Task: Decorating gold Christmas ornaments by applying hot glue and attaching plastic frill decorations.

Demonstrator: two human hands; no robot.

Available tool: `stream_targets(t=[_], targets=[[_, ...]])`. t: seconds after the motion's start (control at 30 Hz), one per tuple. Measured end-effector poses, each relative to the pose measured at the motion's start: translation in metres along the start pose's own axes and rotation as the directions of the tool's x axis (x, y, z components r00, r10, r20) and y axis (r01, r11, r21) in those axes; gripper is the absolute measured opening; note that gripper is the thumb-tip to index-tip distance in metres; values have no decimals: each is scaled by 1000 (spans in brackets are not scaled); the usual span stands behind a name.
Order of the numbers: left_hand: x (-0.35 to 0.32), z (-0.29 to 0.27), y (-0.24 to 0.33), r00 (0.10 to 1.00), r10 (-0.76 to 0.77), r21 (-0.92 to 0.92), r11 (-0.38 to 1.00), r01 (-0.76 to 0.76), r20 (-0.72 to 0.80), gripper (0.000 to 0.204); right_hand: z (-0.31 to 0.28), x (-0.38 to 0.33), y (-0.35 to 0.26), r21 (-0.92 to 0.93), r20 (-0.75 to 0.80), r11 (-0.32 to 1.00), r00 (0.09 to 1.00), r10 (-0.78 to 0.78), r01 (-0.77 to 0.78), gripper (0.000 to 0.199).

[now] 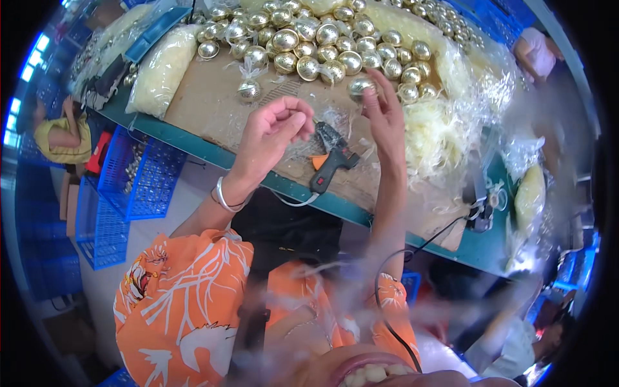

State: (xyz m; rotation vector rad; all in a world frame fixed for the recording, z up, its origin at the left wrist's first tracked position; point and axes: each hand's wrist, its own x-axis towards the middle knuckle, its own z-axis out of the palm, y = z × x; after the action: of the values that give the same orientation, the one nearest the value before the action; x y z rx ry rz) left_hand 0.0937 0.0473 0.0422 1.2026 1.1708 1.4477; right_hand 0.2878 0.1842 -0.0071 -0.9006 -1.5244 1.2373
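My left hand hovers above the cardboard with its fingers curled and the thumb pressed against them; whatever they may hold is hidden. Further right, my right hand reaches to a shiny gold ball at the front of a heap of similar balls. Its fingers are apart, and the thumb overlaps the ball's right edge; a firm grip is not visible. Between my hands lies a dark glue gun with an orange trigger, its nozzle pointing away from me and its pale cord running off the near edge.
Cardboard covers the green table. A clear bag of pale shreds lies at left, and loose pale shreds lie at right. A black cable crosses the near right side. Blue crates stand left; other people sit around.
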Motion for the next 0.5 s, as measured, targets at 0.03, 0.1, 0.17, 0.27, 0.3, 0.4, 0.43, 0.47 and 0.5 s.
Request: stream_targets(t=[0.03, 0.1, 0.17, 0.27, 0.3, 0.4, 0.43, 0.47, 0.5], targets=[[1, -1, 1, 1000, -10, 10, 1000, 10, 10, 23, 9, -5, -12, 11, -11, 1000, 1000, 8, -7, 41], [-1, 1, 4, 999, 39, 0, 999, -39, -22, 25, 29, -26, -35, 361, 23, 932, 1000, 10, -17, 44], [0, 7, 4, 998, 60, 82, 995, -58, -24, 28, 39, -41, -36, 369, -11, 929, 1000, -18, 21, 44], [-10, -7, 5, 999, 34, 241, 970, -35, 8, 33, 63, -65, -46, 450, -151, 884, 986, -65, 127, 48], [-10, -10, 4, 998, 13, 315, 949, -33, 63, 36, 72, -70, -47, 447, -141, 887, 988, -59, 117, 48], [-32, -14, -2, 999, 26, 396, 918, -34, 27, 33, 92, -87, -44, 310, -159, 937, 981, -115, 161, 50], [-38, -14, -3, 999, 49, 468, 882, -54, 24, 31, 93, -90, -42, 311, -151, 939, 983, -107, 151, 50], [-39, -16, -3, 996, 77, 482, 872, -86, 39, 28, 94, -93, -42, 235, -127, 964, 988, -92, 121, 49], [-42, -17, -4, 997, 62, 477, 876, -74, 41, 28, 93, -99, -42, 154, -113, 984, 991, -69, 86, 48]])
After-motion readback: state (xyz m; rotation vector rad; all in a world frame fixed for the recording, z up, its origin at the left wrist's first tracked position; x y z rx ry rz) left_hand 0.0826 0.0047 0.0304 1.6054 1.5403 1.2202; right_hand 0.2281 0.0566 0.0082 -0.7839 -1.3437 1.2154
